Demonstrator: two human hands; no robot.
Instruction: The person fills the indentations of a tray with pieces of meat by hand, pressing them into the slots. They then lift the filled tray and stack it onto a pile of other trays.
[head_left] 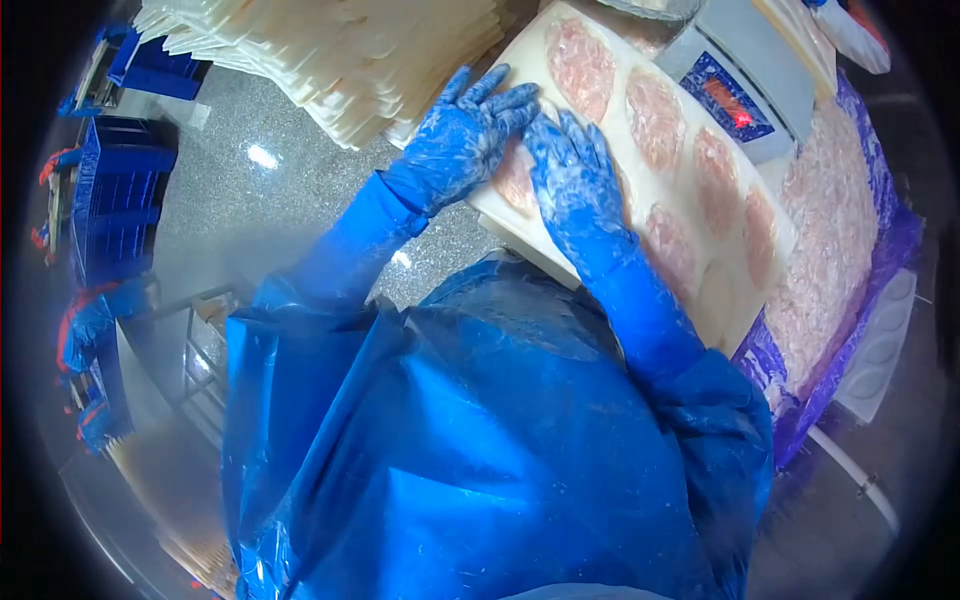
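A white mould tray (622, 98) with oval hollows lies tilted before me at the upper middle. Pale pink minced meat (655, 122) fills several of the hollows; one near the lower right corner looks unfilled. My left hand (465, 132), in a smeared blue glove, has its fingers spread at the tray's left edge. Flat on the tray lies my right hand (578, 185), gloved likewise, fingers stretched out and partly covering filled hollows. Bits of meat cling to both gloves. Whatever is beneath the palms is hidden.
Stacked white trays (330, 55) stand at the upper left. Beyond the mould tray is a scale (735, 105) with a lit red display. A heap of minced meat (825, 230) sits on purple plastic (905, 235) at right, beside another mould tray (878, 350). Blue crates (122, 195) stand far left.
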